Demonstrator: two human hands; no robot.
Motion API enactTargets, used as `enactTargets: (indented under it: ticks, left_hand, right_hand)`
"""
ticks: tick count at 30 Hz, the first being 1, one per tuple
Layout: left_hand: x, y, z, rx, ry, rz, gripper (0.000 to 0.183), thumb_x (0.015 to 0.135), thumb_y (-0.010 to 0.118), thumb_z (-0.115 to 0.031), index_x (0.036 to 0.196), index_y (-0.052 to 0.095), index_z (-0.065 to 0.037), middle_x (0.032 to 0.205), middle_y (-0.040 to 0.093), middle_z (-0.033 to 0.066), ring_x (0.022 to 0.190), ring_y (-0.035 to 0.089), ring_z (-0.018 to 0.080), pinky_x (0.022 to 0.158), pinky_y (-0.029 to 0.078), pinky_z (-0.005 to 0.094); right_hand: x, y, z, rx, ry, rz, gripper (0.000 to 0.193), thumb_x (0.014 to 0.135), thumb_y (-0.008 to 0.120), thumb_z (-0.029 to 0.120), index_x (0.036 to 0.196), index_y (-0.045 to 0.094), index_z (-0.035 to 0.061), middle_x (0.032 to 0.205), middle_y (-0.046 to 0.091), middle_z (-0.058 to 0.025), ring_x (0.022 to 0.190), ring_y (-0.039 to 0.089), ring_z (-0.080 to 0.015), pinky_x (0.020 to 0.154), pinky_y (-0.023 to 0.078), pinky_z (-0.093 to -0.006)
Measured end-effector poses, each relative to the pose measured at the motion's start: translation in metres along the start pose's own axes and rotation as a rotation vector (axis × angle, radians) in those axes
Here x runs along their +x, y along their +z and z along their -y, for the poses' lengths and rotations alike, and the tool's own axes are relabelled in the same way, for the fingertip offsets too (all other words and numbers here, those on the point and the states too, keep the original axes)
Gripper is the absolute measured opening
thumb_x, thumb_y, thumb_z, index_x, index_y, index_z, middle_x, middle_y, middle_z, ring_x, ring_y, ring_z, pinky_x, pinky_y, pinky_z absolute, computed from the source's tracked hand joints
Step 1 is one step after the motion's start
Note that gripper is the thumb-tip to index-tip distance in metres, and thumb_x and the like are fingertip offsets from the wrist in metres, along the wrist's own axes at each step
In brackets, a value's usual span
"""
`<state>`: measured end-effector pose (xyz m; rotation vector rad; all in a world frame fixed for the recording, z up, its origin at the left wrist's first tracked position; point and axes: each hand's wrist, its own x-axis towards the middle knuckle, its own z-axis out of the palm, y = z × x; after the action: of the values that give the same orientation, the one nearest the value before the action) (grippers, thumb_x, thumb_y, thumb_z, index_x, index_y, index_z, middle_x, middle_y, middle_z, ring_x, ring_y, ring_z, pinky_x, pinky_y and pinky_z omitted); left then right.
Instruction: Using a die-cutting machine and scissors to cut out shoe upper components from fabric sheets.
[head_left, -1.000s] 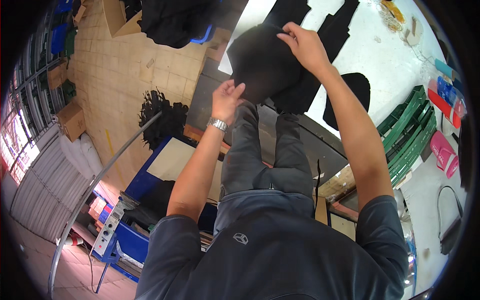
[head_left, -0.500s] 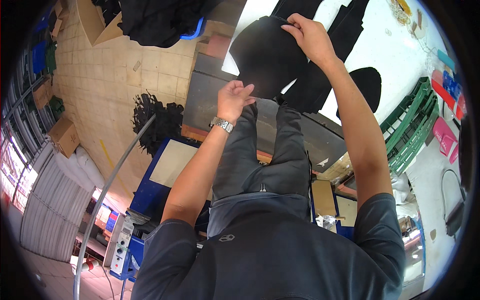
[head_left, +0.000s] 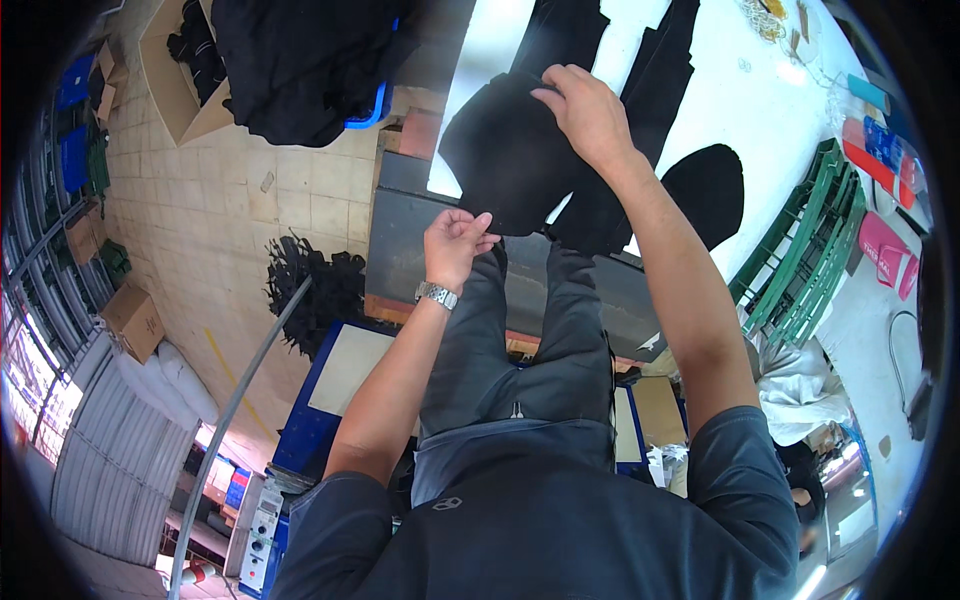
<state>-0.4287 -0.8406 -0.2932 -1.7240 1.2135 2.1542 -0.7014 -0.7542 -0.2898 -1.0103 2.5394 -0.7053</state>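
Observation:
A black cut fabric piece point(head_left: 510, 150) with a rounded left edge lies over the white table point(head_left: 720, 90) near its front edge. My left hand point(head_left: 455, 243), with a metal watch on the wrist, pinches its near left corner. At its far edge, my right hand point(head_left: 588, 110) holds the cloth between thumb and curled fingers. Long black fabric strips point(head_left: 660, 95) lie beyond and to the right, partly hidden by my right hand and arm. Farther right rests a rounded black fabric piece point(head_left: 708, 195), apart from both hands.
Green plastic racks point(head_left: 800, 250) and a pink package point(head_left: 888, 252) are at the right. Left of the table, black cloth point(head_left: 300, 70) heaps over a blue tub, beside a cardboard box point(head_left: 165, 80). Black scraps point(head_left: 312, 290) lie on the floor behind a metal pole point(head_left: 235, 400).
The view has shifted, so the table and its contents sit lower in the picture. Both hands keep hold of the same fabric piece, which has moved slightly towards me with them.

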Motion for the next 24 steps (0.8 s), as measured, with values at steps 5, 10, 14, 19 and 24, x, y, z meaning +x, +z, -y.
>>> enactTargets:
  ticks: [5, 10, 14, 19, 24]
  left_hand:
    - [0.0018, -0.0006, 0.0013, -0.009, -0.005, 0.009, 0.026, 0.097, 0.082, -0.013, 0.1, 0.058, -0.004, 0.086, 0.075, 0.0078, 0.075, 0.078, 0.0193, 0.065, 0.062, 0.0266]
    - [0.0015, -0.0024, 0.0022, -0.015, -0.005, -0.001, 0.026, 0.096, 0.082, -0.014, 0.1, 0.058, -0.005, 0.087, 0.075, 0.0073, 0.075, 0.078, 0.0189, 0.064, 0.062, 0.0265]
    - [0.0009, -0.0011, 0.0024, -0.017, -0.006, -0.01, 0.027, 0.096, 0.083, -0.015, 0.101, 0.058, -0.005, 0.087, 0.075, 0.007, 0.075, 0.078, 0.0186, 0.064, 0.062, 0.0265]
    - [-0.0025, 0.0001, 0.0021, 0.008, -0.029, -0.014, 0.026, 0.098, 0.081, -0.012, 0.105, 0.057, -0.007, 0.089, 0.074, 0.0057, 0.081, 0.078, 0.0197, 0.07, 0.061, 0.028]
    - [-0.0042, -0.0031, 0.0045, -0.019, -0.018, 0.006, 0.028, 0.097, 0.082, -0.014, 0.105, 0.057, -0.007, 0.09, 0.074, 0.0062, 0.081, 0.078, 0.0187, 0.071, 0.061, 0.0282]
  right_hand:
    - [0.0007, -0.0035, 0.001, 0.004, 0.02, 0.032, 0.022, 0.101, 0.071, 0.025, 0.111, 0.069, 0.0055, 0.104, 0.071, -0.0132, 0.097, 0.07, -0.0385, 0.082, 0.058, -0.0458]
    - [0.0006, -0.0016, 0.0018, -0.015, -0.018, 0.01, 0.022, 0.101, 0.07, 0.027, 0.11, 0.068, 0.0063, 0.103, 0.071, -0.0126, 0.097, 0.071, -0.0372, 0.081, 0.058, -0.046]
    - [0.0005, -0.0032, 0.0003, -0.021, -0.018, 0.027, 0.023, 0.102, 0.069, 0.028, 0.11, 0.068, 0.0071, 0.102, 0.07, -0.0121, 0.096, 0.071, -0.0358, 0.08, 0.059, -0.0461]
    - [-0.0019, -0.0022, 0.0003, -0.035, -0.026, 0.005, 0.023, 0.101, 0.07, 0.028, 0.11, 0.067, 0.0068, 0.101, 0.069, -0.0122, 0.095, 0.071, -0.0357, 0.079, 0.059, -0.0459]
    - [-0.0018, -0.0039, 0.0021, -0.037, -0.019, 0.0, 0.023, 0.1, 0.072, 0.026, 0.111, 0.069, 0.0064, 0.102, 0.07, -0.0119, 0.095, 0.071, -0.0366, 0.08, 0.059, -0.0448]
